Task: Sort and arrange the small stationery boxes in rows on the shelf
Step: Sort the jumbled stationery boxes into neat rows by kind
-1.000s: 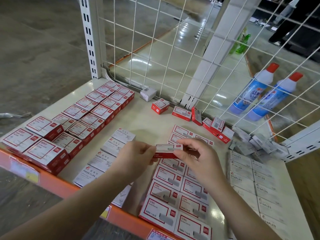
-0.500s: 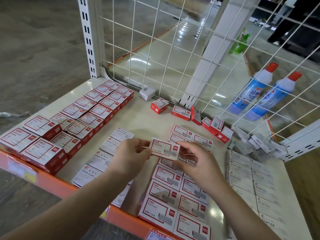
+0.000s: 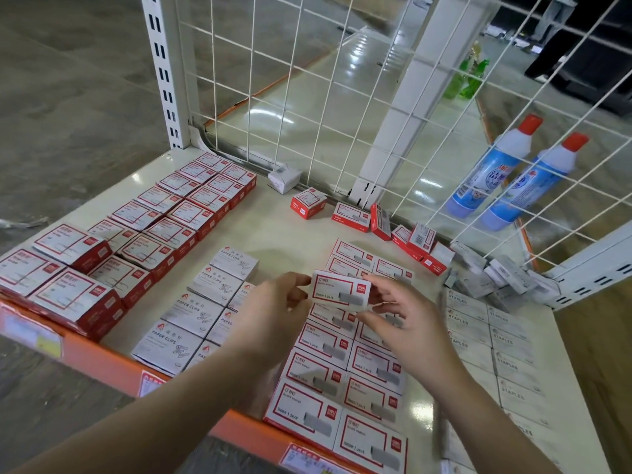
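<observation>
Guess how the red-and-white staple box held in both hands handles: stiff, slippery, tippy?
The staple box looks like stiff printed card, so it probably keeps its shape under the pinch of the left hand and right hand. Flat and low, it should lie stable rather than roll. Its glossy face may slide easily on the smooth shelf.

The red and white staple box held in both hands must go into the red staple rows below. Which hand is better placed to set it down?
Probably the right hand: it hovers directly above the red staple rows, pinching the held box at its right end. The left hand grips the left end beside the paper clip boxes.
</observation>
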### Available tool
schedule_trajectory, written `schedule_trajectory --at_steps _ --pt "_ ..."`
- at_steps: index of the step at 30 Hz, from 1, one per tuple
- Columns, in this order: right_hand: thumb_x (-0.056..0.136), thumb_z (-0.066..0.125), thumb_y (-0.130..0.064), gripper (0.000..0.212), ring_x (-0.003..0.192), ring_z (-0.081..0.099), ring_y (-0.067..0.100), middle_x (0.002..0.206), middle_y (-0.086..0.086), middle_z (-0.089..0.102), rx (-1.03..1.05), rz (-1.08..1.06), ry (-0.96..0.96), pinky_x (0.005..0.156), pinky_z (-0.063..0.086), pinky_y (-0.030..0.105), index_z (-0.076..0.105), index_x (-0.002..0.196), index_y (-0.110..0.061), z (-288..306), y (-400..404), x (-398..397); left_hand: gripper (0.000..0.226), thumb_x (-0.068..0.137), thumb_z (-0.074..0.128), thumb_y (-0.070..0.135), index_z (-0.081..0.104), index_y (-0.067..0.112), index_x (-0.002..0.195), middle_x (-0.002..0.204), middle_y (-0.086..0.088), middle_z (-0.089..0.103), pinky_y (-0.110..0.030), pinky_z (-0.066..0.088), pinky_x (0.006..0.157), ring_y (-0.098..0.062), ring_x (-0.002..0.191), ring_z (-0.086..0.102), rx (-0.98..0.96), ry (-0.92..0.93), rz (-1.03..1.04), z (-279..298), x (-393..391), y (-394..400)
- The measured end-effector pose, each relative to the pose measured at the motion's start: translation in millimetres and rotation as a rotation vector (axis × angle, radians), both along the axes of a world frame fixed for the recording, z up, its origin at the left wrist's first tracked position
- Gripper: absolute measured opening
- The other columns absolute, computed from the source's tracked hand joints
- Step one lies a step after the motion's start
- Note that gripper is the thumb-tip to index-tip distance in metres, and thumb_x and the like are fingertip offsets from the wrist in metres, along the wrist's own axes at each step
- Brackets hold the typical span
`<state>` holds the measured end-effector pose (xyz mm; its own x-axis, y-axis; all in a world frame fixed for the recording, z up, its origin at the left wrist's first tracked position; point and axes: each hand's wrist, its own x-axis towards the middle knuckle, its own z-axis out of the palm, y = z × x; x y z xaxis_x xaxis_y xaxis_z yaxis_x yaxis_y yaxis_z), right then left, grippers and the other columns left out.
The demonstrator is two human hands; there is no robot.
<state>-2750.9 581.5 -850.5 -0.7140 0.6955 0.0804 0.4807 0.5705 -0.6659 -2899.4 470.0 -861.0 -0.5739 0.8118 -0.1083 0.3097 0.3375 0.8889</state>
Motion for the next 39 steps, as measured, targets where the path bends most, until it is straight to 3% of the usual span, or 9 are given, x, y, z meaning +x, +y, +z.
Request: schedule_trajectory --at_steps 7,10,14,17,19,23,28,35,39 --pt "0.083 0.065 -0.027 0.043 0.103 0.052 -0.011 0.111 -0.026 0.057 -0.038 0.006 -0.020 0.085 0.043 0.012 0.051 0.122 -0.041 0.0 -0.4 7.8 0.033 0.092 0.053 0.019 0.053 0.019 0.126 0.092 0.013 0.064 -0.015 0.054 0.066 -0.003 0.085 0.064 0.004 0.085 -0.051 -5.4 2.8 3.2" --pt "0.085 0.063 -0.028 0.036 0.100 0.052 -0.014 0.107 -0.025 0.058 -0.032 0.013 -0.014 0.079 0.042 0.006 0.053 0.116 -0.040 1.8 0.8 10.3 0.033 0.093 0.051 0.020 0.053 0.021 0.126 0.096 0.014 0.062 -0.018 0.053 0.073 -0.003 0.088 0.062 0.019 0.132 -0.055 -1.9 5.5 4.8" --pt "0.086 0.063 -0.022 0.038 0.091 0.042 -0.031 0.098 -0.031 0.049 -0.036 -0.047 0.011 0.071 0.033 -0.007 0.042 0.100 -0.051 6.4 8.4 11.8 0.035 0.095 0.047 0.025 0.050 0.024 0.130 0.124 0.010 0.056 -0.016 0.042 0.085 -0.006 0.109 0.053 -0.026 0.259 -0.071 1.2 8.5 10.9" --pt "0.087 0.063 -0.021 0.036 0.087 0.040 -0.033 0.095 -0.032 0.047 -0.064 -0.077 0.008 0.068 0.034 -0.008 0.044 0.098 -0.049 8.3 19.0 9.6 0.038 0.096 0.043 0.027 0.046 0.025 0.134 0.135 0.011 0.046 -0.021 0.045 0.090 -0.009 0.116 0.050 -0.114 0.351 -0.165 1.0 6.7 18.2" --pt "0.088 0.062 -0.021 0.032 0.086 0.041 -0.032 0.094 -0.032 0.047 -0.069 -0.082 -0.010 0.068 0.034 -0.008 0.047 0.102 -0.046 7.0 27.3 5.7 0.039 0.097 0.040 0.028 0.043 0.025 0.136 0.140 0.010 0.042 -0.025 0.039 0.099 -0.010 0.123 0.043 -0.172 0.443 -0.252 0.4 3.7 24.9" --pt "0.089 0.059 -0.027 0.023 0.092 0.051 -0.010 0.095 -0.024 0.054 -0.062 -0.132 -0.051 0.077 0.042 0.010 0.054 0.108 -0.037 1.5 46.0 -6.7 0.044 0.099 0.035 0.029 0.031 0.026 0.142 0.149 0.007 0.029 -0.028 0.018 0.112 -0.013 0.138 0.023 -0.261 0.595 -0.375 2.0 -1.8 42.6" --pt "0.091 0.056 -0.030 0.024 0.102 0.051 0.006 0.100 -0.017 0.054 -0.008 -0.232 -0.076 0.086 0.044 0.029 0.058 0.115 -0.028 -4.9 67.3 -22.6 0.053 0.101 0.032 0.031 0.010 0.026 0.149 0.157 0.006 0.004 -0.030 0.005 0.114 -0.014 0.144 0.002 -0.312 0.649 -0.433 0.4 -3.9 62.4" --pt "0.092 0.053 -0.026 0.028 0.101 0.053 0.009 0.112 -0.006 0.058 -0.060 -0.246 -0.126 0.076 0.042 0.018 0.056 0.119 -0.020 -9.0 91.7 -35.6 0.053 0.099 0.036 0.032 0.018 0.024 0.148 0.156 0.005 0.011 -0.030 0.009 0.115 -0.015 0.144 0.007 -0.288 0.593 -0.489 -5.7 -11.4 84.1" --pt "0.092 0.053 -0.028 0.023 0.097 0.046 0.006 0.097 -0.014 0.049 -0.061 -0.214 -0.198 0.081 0.039 0.023 0.056 0.115 -0.025 -12.2 99.1 -40.5 0.043 0.097 0.041 0.033 0.039 0.023 0.140 0.145 0.004 0.035 -0.031 0.034 0.109 -0.017 0.132 0.034 -0.254 0.535 -0.454 -9.9 -15.7 89.4"
